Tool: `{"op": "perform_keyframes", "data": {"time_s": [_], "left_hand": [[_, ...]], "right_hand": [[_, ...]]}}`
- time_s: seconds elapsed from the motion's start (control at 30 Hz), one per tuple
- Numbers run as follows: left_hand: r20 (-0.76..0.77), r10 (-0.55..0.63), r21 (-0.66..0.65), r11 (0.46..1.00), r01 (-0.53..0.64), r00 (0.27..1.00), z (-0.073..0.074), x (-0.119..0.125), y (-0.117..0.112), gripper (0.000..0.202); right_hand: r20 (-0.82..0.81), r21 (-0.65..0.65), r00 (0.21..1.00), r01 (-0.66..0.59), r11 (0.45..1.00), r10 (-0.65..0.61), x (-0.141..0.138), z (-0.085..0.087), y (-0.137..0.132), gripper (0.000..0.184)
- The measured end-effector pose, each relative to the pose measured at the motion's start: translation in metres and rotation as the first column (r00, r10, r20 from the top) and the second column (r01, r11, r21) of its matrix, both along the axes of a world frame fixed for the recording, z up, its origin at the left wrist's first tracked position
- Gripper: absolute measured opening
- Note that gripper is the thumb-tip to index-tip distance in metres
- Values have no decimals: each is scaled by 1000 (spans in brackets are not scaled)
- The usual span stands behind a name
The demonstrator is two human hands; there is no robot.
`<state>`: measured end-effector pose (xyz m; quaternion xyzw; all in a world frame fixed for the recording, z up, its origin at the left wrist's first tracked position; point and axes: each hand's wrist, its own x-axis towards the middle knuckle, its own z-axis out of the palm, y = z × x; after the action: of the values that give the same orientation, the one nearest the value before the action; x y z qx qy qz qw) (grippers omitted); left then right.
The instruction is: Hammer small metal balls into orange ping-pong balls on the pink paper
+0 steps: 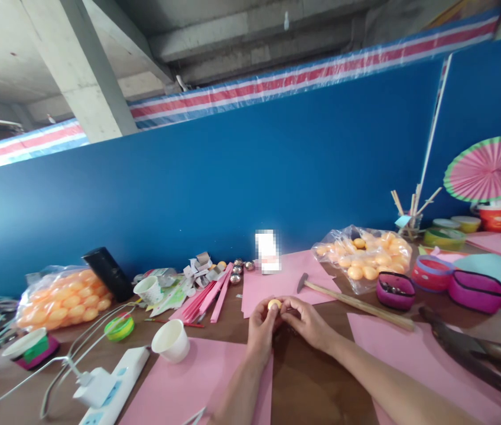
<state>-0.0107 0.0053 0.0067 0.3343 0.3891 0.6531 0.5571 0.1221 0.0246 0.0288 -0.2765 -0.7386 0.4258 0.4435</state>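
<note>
My left hand (260, 324) is closed around a small orange ping-pong ball (274, 304), with the thumb pressed against it. From the other side my right hand (308, 321) has its fingers curled in, the tips touching the ball's right side. Both hands are above the brown table (316, 378), just in front of a pink paper sheet (254, 298). Resting partly on that sheet is a hammer (357, 301) with a wooden handle, to the right of my right hand. The undersides of my fingers are hidden.
Bags of orange balls lie at left (67, 301) and right (366, 257). A white paper cup (171, 341) and a power strip (120, 383) stand left. Folded pink strips (206, 295) lie near silver bells (236, 273). Purple containers (395, 290) and a dark curved tool (472, 354) are right.
</note>
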Motion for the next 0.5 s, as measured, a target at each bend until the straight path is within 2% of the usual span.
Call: {"op": "perform_keyframes", "data": {"time_s": [0.5], "left_hand": [[-1,-5,-6,1000,5,1000,-1,-1,0,44]], "right_hand": [[-10,-16,1000,12,1000,-12,0,-2,0,11]]}}
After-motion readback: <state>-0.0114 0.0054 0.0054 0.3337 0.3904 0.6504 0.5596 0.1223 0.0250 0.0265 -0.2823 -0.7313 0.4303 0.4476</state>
